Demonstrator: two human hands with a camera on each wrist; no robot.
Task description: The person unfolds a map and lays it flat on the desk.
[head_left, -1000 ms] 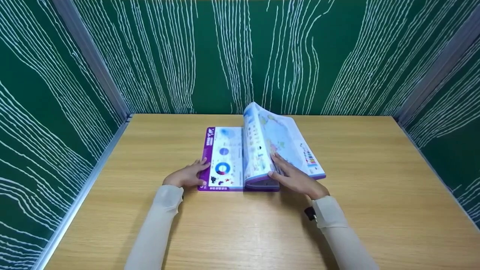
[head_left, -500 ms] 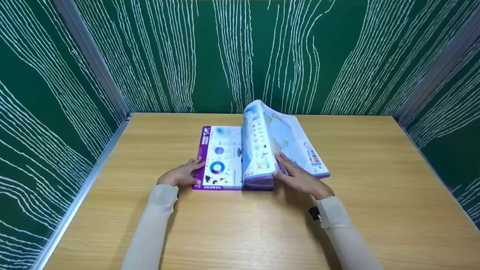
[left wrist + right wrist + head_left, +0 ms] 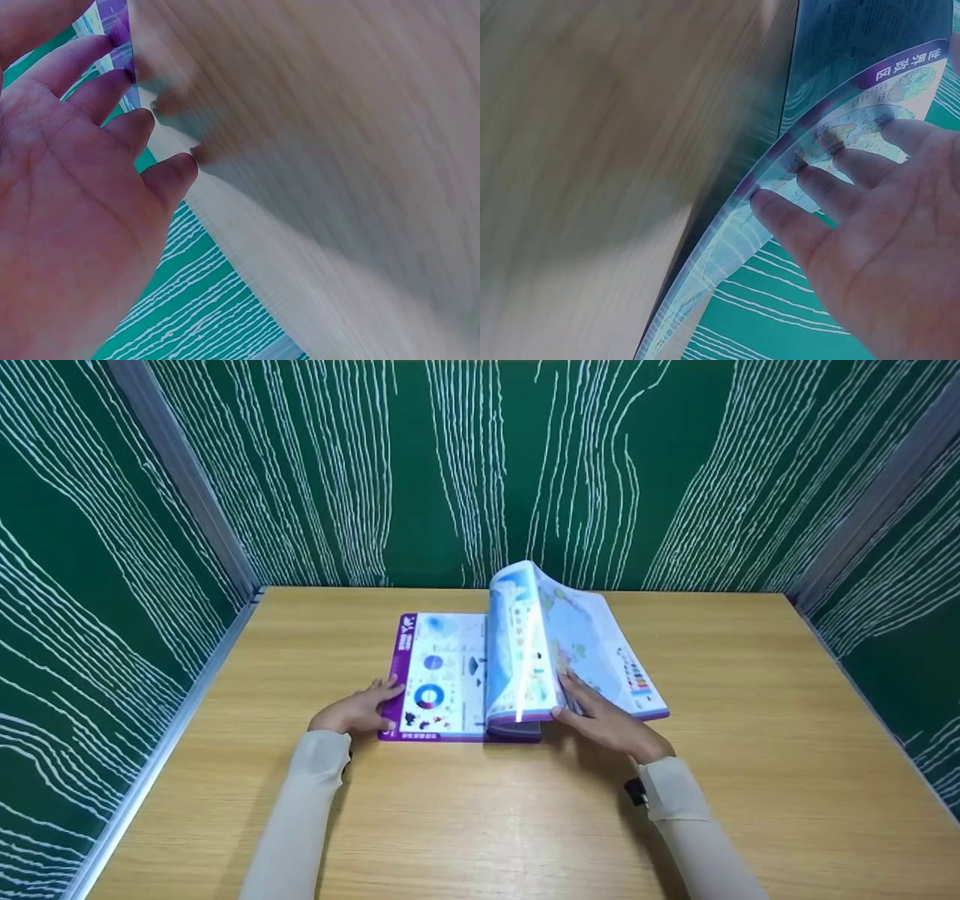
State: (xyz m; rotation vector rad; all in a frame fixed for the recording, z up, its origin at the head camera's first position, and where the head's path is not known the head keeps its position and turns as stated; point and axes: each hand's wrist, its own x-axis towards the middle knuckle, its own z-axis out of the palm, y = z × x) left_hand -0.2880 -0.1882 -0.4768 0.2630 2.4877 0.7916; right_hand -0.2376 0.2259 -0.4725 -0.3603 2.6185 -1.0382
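An opened map book [image 3: 465, 675] with a purple left margin lies on the table in the head view. My left hand [image 3: 351, 714] rests at this margin, fingers spread, their tips at its edge. In the left wrist view the left hand's fingers [image 3: 127, 131] reach past the margin to the table. A raised glossy section [image 3: 517, 652] arches up from the book's middle, its map side [image 3: 592, 637] facing right. My right hand [image 3: 615, 727] pinches its near corner at the ridge, thumb in front, fingers on the map side. In the right wrist view, those fingers [image 3: 840, 187] lie extended against the map.
The wooden table [image 3: 480, 817] extends around the book. Green partition walls [image 3: 600, 457] with white wavy lines enclose its back and sides, joined by grey posts [image 3: 180, 472]. Light-coloured sleeves cover both forearms.
The left hand has slid left together with the book's purple margin. The right hand has moved a little right, and the raised section's ridge leans further right, widening its left face.
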